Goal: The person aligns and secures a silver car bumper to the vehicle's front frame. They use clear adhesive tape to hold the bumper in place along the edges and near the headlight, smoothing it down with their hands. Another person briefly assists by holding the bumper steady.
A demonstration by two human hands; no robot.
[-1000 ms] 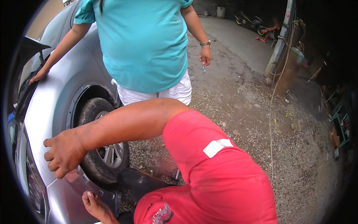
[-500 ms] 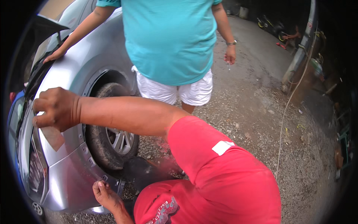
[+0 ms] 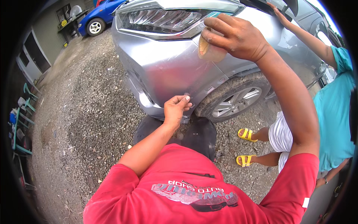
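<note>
My right hand point(image 3: 238, 37) is raised at the front corner of a silver car point(image 3: 167, 63), just below the headlight point(image 3: 156, 20). Its bent fingers grip a thin, flat tan piece point(image 3: 203, 47); its exact kind is unclear. Lower down, my left hand point(image 3: 176, 109) pinches thumb and fingers together in front of the bumper's edge, near the front wheel point(image 3: 238, 100). Whatever sits in that pinch is too small to make out. Bolt holes show along the bare wheel-arch edge, and a dull, scuffed patch marks the bumper.
A person in a teal shirt point(image 3: 333, 108) and yellow sandals point(image 3: 246, 160) stands at the right, one hand point(image 3: 279, 15) resting on the car. Gravel point(image 3: 97, 100) covers the ground. A blue car point(image 3: 100, 16) is parked at the far left; green-framed chairs point(image 3: 22, 127) line the left edge.
My view has swung leftward, so the car now lies ahead and the other person to the right. Both hands keep their grips; the right remains by the headlight.
</note>
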